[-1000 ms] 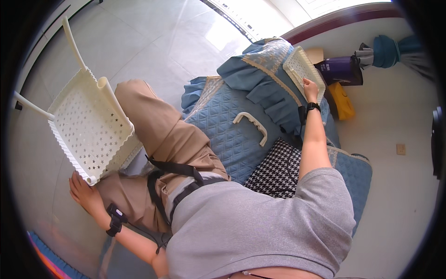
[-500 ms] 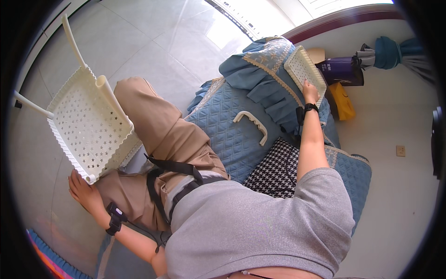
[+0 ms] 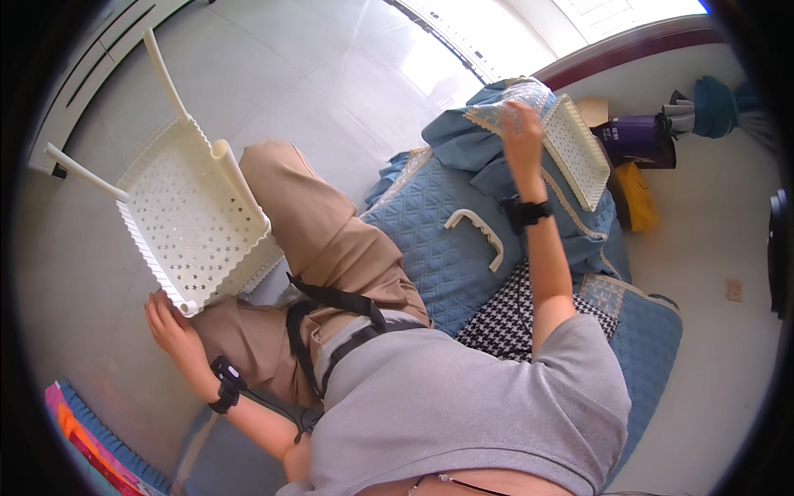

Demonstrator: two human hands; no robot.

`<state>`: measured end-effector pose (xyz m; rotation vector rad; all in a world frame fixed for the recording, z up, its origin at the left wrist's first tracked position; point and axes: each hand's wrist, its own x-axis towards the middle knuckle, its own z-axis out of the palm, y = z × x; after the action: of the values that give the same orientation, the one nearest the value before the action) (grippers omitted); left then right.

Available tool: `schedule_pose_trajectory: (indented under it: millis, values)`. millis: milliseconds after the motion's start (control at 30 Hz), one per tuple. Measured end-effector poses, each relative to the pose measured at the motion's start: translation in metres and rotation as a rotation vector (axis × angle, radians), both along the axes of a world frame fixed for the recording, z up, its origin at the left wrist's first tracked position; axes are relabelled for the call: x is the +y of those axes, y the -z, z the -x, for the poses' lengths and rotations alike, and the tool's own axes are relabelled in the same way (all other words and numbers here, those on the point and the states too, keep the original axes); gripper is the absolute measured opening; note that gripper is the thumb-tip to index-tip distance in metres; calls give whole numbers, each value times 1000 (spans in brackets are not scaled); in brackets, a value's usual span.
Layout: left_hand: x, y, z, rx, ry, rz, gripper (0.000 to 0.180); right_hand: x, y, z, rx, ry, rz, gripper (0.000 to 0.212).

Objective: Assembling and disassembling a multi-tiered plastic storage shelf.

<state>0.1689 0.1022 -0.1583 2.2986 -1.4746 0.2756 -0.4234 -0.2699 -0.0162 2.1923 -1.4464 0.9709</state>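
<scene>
A white plastic shelf rack (image 3: 186, 219) with star-shaped holes and several upright tubes leans tilted against my bent legs. At its near lower corner, my left hand (image 3: 172, 324) holds the edge, fingers stretched along the rim and partly hidden by it. My right hand (image 3: 523, 140) is raised over the blue bedding, slightly blurred, its fingers apart with nothing in them. Just right of it, a second white perforated tray (image 3: 577, 153) lies tilted on the ruffled blue cover. A white curved handle piece (image 3: 480, 234) rests on the quilted blue seat between my leg and right arm.
A black-and-white houndstooth cushion (image 3: 500, 318) lies by my right side on the blue quilted cover (image 3: 413, 215). Beyond the second tray are a purple bag (image 3: 637, 140) and a yellow bag (image 3: 635, 198) against the wall. Grey floor tiles (image 3: 306, 91) stretch ahead.
My right hand has let go of the second tray and moved left, leaving the tray on the cover. The left hand stays at the rack's corner. The whole view has shifted slightly.
</scene>
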Motion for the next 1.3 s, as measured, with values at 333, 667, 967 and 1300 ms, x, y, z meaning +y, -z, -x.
schedule_pose_trajectory:
  millis: [333, 667, 967, 1300]
  values:
    - [-45, -102, 98, 53, 49, 22, 48, 123, 7, -313, -471, -1223, -508, 58]
    - [-105, -59, 163, 28, 92, 63, 52, 179, 27, -352, -1079, -1352, -1033, 64]
    - [-113, -41, 166, 58, 66, 313, 23, 181, 14, -347, -1119, -1318, -1084, 72]
    - [-97, -32, 135, 103, 217, 415, 23, 166, 16, -367, -765, -1683, -1113, 76]
